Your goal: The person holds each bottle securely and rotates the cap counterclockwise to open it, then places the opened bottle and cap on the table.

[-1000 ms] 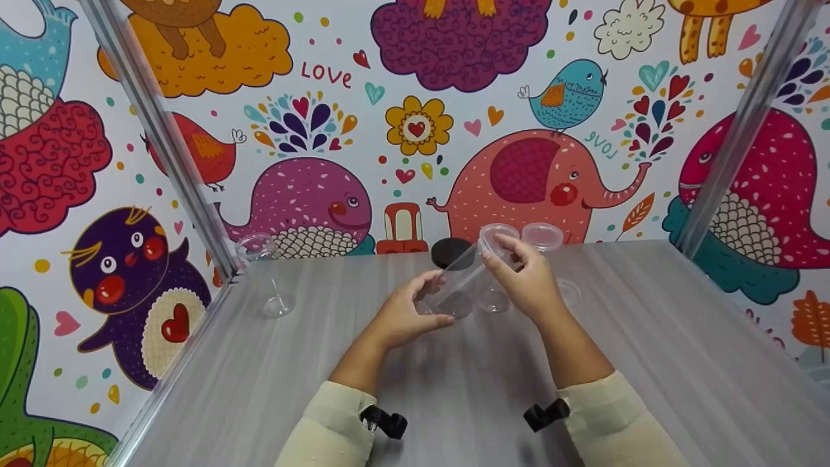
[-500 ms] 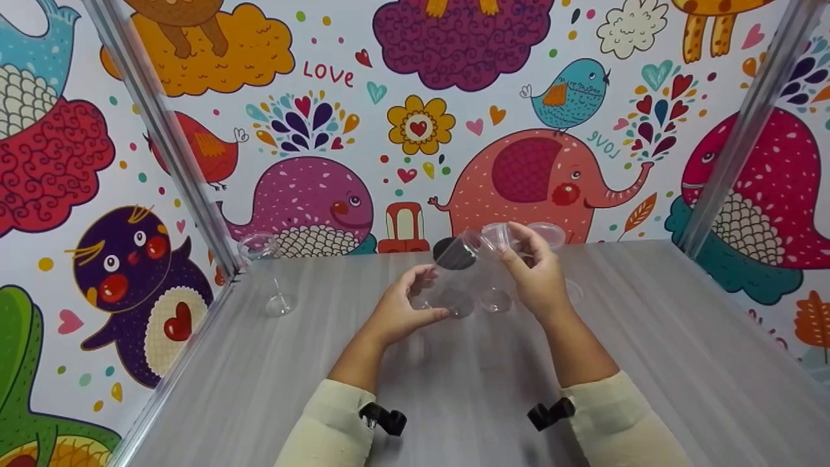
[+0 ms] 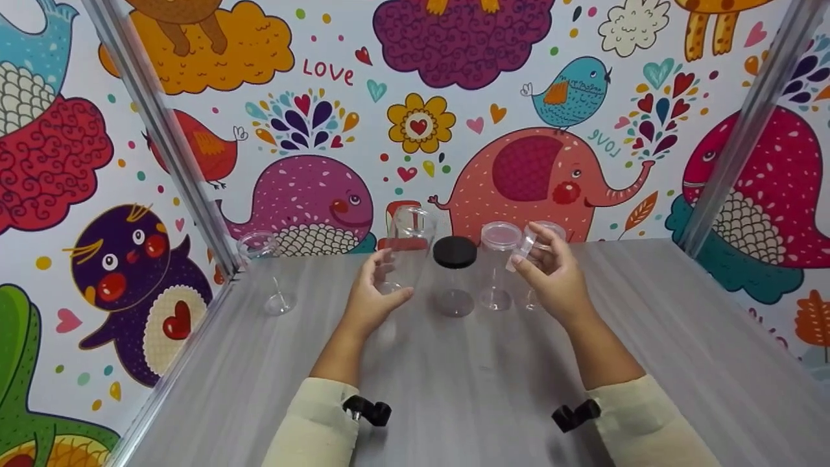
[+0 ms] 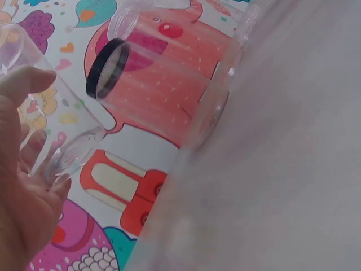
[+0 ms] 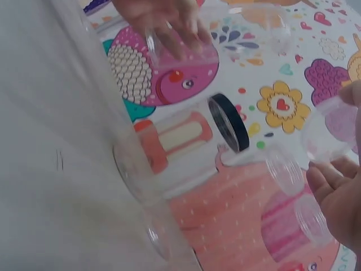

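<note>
I see the left hand grasping the clear jar, now more upright and left of the black-lidded jar, while the right hand pinches the loose lid, farther right.

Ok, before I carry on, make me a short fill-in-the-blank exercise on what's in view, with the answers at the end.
1. The right hand pinches a clear lid; the other hand, the ____ one, holds a clear jar.
2. In the head view, just right of that held jar, a standing jar wears a lid coloured ____.
3. On the wall behind, the animal with the long trunk is an ____.

Missing words: left; black; elephant.
</note>
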Motion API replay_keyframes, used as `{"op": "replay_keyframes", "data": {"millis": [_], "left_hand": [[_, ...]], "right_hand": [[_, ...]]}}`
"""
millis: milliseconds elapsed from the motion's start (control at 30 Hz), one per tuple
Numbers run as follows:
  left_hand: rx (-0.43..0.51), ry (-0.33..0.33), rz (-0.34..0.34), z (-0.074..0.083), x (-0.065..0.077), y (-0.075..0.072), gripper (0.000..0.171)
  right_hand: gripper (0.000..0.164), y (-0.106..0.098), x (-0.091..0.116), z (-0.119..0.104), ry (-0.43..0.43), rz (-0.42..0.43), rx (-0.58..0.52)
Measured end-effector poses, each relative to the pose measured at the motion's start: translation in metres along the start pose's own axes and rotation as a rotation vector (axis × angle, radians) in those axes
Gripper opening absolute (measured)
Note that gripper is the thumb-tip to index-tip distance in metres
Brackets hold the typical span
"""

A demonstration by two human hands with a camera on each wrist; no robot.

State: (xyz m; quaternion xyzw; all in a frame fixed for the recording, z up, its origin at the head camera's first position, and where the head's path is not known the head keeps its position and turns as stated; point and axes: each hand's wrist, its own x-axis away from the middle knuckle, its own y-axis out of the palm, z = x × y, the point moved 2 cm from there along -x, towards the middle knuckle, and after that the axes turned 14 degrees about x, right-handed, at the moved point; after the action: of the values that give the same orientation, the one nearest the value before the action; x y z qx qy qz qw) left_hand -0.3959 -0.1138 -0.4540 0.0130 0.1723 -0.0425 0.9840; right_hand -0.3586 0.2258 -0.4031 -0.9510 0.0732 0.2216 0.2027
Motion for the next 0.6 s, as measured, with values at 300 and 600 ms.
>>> {"op": "replay_keyframes", "data": {"millis": [300, 600], "left_hand": [[-0.154, -0.057, 0.211, -0.019, 0.001, -0.043, 0.085], [-0.186, -0.126, 0.324, -0.037, 0.004, -0.091, 0.087]], "right_hand": [[0.064, -0.036, 0.004, 0.017, 0.004, 0.113, 0.029], [0.079, -0.067, 0.003, 0.038, 0.120, 0.140, -0.003]]}}
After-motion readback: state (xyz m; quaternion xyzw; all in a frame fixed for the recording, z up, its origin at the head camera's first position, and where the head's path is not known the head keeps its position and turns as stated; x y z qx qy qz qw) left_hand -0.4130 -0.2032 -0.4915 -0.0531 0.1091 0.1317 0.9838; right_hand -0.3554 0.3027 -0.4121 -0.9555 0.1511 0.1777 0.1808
